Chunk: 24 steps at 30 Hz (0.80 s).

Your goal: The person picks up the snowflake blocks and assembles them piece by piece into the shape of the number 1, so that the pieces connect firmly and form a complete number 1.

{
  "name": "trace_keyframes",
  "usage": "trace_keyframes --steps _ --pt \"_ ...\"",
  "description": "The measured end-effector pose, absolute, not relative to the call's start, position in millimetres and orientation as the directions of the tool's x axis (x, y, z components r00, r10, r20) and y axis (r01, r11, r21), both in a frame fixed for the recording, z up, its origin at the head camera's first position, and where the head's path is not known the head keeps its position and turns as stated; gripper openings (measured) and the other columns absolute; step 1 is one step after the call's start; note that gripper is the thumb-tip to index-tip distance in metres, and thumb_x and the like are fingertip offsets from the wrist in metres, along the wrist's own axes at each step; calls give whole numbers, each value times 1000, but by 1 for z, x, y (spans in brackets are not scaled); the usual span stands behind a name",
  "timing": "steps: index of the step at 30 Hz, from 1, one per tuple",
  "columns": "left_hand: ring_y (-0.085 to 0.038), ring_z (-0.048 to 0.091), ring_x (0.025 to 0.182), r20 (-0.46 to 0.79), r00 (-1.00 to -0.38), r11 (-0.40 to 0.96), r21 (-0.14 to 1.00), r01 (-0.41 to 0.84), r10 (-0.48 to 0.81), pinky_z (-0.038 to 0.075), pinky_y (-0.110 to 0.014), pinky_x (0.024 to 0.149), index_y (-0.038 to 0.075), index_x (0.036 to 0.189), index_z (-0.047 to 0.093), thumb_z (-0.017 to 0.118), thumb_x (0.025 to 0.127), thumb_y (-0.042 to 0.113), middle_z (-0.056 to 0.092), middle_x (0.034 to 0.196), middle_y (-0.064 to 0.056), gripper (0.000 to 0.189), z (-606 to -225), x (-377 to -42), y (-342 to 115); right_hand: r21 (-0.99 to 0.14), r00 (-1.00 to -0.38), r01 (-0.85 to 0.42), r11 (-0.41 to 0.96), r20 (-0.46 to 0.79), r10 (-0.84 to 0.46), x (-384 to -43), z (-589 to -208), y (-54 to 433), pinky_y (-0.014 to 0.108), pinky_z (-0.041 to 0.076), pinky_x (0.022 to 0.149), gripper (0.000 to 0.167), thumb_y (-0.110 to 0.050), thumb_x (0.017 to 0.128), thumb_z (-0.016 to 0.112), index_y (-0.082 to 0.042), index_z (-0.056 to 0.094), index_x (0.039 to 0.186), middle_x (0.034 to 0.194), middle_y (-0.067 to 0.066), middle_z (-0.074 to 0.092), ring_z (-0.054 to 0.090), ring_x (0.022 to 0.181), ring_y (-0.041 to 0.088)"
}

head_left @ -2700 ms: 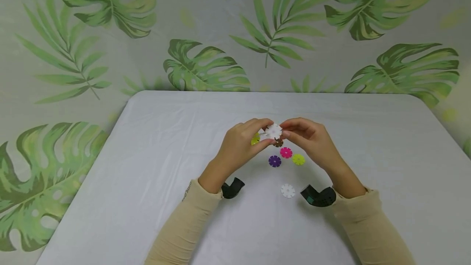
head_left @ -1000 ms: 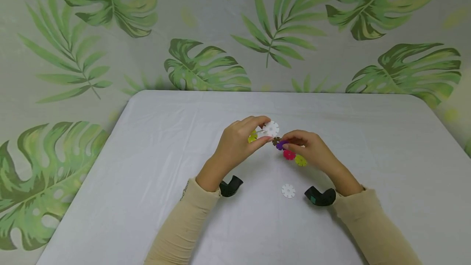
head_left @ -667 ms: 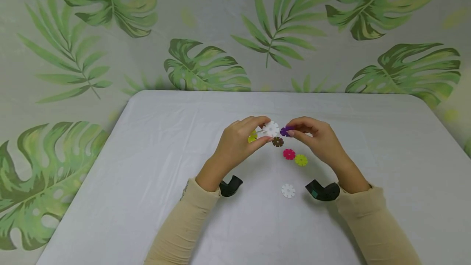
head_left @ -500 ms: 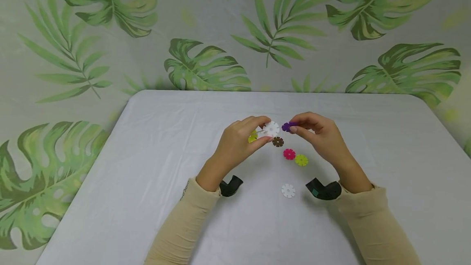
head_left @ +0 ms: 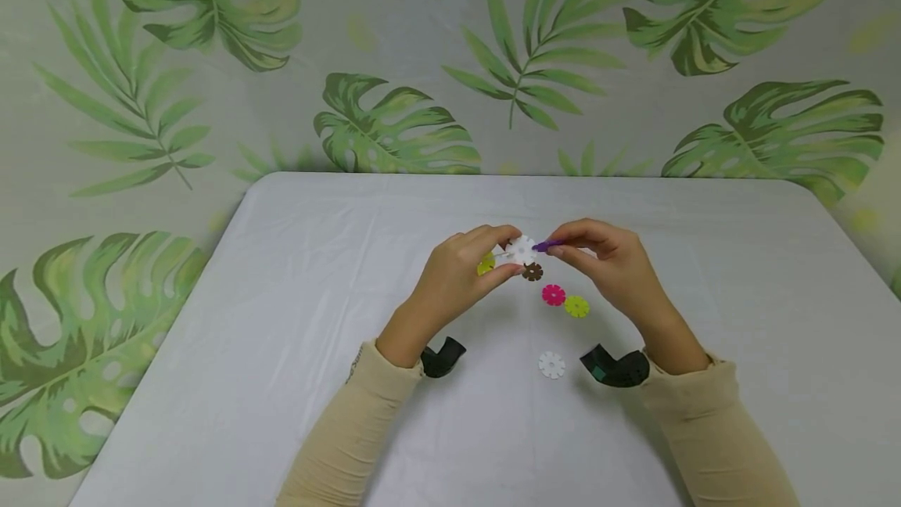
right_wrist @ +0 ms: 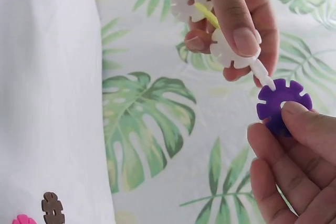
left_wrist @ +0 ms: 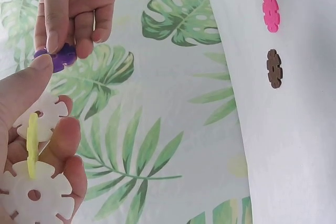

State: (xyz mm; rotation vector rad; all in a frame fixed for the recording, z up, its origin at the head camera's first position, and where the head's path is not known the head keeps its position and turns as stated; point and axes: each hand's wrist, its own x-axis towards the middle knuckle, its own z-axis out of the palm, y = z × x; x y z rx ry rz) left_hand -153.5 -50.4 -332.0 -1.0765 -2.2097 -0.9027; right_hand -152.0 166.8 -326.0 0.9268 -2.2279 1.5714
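Note:
My left hand [head_left: 457, 272] holds a chain of joined notched plastic discs. In the right wrist view the chain shows a white disc [right_wrist: 185, 9], a yellow disc [right_wrist: 209, 16] seen edge-on, a second white disc [right_wrist: 224, 53] and a third white disc [right_wrist: 261, 74], also edge-on. My right hand [head_left: 608, 257] pinches a purple notched disc [right_wrist: 283, 119] between thumb and fingers. The purple disc's notched rim meets the edge of the third white disc; how deeply they interlock I cannot tell. In the left wrist view, my left thumb hides part of the purple disc [left_wrist: 65, 57].
On the white-covered table [head_left: 281, 296] below the hands lie a brown disc [head_left: 533, 272], a pink disc [head_left: 553, 295] and a yellow disc [head_left: 577, 306]. Nearer the front lies a white disc [head_left: 552, 365]. A leaf-patterned cloth [head_left: 394, 37] hangs behind the table.
My right hand has left the white disc, picked the purple disc off the table, raised it and brought it left against the chain. The left hand has stayed almost in place.

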Motion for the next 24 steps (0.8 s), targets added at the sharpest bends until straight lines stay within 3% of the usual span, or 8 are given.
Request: trace_keyframes --steps 9,15,24 --pt "-14 57 77 678 -534 409 356 840 506 43 -18 71 0 106 61 72 76 16 63 95 -5 35 -333 -153 -48 -680 -714 -694 234 611 -342 -152 -331 164 22 48 75 22 15 70 66 2 68 88 84 8 67 62 79 12" --pt "-14 58 87 660 -556 421 374 826 505 43 -19 77 0 108 60 73 76 16 62 101 -6 38 -332 -154 -50 -683 -703 -701 206 615 -357 -153 -329 164 22 47 78 21 13 72 66 3 66 91 88 9 66 61 84 13" --pt "-14 57 99 640 -575 466 356 810 510 42 -24 85 2 112 60 70 79 24 62 109 -5 40 -331 -155 -52 -790 -787 -590 168 517 -337 -149 -325 166 24 50 72 19 13 78 61 5 64 95 90 12 62 62 79 18"
